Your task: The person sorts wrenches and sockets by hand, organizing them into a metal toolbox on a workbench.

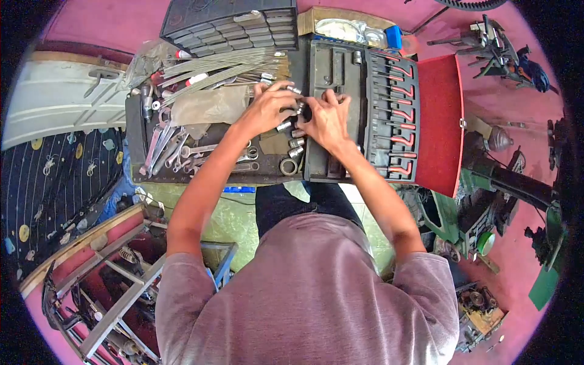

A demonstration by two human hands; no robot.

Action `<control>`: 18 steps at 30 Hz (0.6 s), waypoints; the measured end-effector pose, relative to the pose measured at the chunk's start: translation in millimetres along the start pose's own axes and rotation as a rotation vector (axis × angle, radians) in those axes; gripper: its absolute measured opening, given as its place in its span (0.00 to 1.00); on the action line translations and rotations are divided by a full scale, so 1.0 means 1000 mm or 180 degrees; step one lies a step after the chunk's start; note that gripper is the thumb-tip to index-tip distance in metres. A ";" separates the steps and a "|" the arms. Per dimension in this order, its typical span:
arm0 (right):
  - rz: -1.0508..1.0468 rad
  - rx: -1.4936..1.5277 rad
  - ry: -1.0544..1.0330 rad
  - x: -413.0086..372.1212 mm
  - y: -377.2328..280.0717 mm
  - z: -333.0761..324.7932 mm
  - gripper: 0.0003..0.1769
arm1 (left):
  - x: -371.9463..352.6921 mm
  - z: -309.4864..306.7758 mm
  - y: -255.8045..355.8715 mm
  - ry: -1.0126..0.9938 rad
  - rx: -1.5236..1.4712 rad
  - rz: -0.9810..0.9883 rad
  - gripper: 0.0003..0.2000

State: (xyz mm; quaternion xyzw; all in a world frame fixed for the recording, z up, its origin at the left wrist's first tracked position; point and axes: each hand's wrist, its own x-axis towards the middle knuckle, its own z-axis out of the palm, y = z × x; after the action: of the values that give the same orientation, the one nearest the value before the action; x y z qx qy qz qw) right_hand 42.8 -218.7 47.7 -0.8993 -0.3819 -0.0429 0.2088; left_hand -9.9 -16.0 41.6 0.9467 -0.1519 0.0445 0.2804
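Note:
My left hand (266, 111) reaches in over the work table, its fingers curled around a small shiny metal socket (300, 107). My right hand (328, 119) meets it from the other side, thumb and fingertips closed at the same socket. Just past my left fingertips is another socket (294, 90). Below my hands several more sockets lie in a loose column, among them a chrome socket (296, 152) and a short socket (283, 126). A metal ring (288, 166) rests nearest the table's front edge. Under my right hand is the black tool case tray (316, 159).
Red-handled tools (403, 115) fill the case's right side, beside its open red lid (439, 121). Wrenches (159, 149), a brown paper packet (207, 108) and thin metal rods (225, 67) cover the left. A drawer cabinet (228, 27) and cardboard box (347, 17) stand behind.

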 end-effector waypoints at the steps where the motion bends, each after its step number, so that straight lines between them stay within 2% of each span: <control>1: -0.0091 0.0098 0.0107 0.003 0.008 -0.004 0.23 | 0.008 -0.002 0.003 0.0107 -0.0076 0.0036 0.09; 8: -0.0480 0.0078 0.0343 0.024 0.068 -0.040 0.21 | 0.071 0.007 0.019 0.0659 0.0130 0.0175 0.07; 12: -0.0505 -0.0074 0.0465 0.031 0.102 -0.054 0.26 | 0.109 0.025 0.025 0.0947 0.0149 0.0248 0.06; 18: -0.0258 -0.0448 0.0516 0.046 0.147 -0.041 0.23 | 0.157 0.055 0.015 0.0977 0.0301 0.0383 0.05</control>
State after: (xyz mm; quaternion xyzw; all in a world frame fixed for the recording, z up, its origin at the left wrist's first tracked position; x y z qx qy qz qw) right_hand 182.3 -296.6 45.6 -0.8891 -0.3959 -0.1506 0.1735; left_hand 134.7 -99.3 30.5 0.9301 -0.1615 0.2124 0.2524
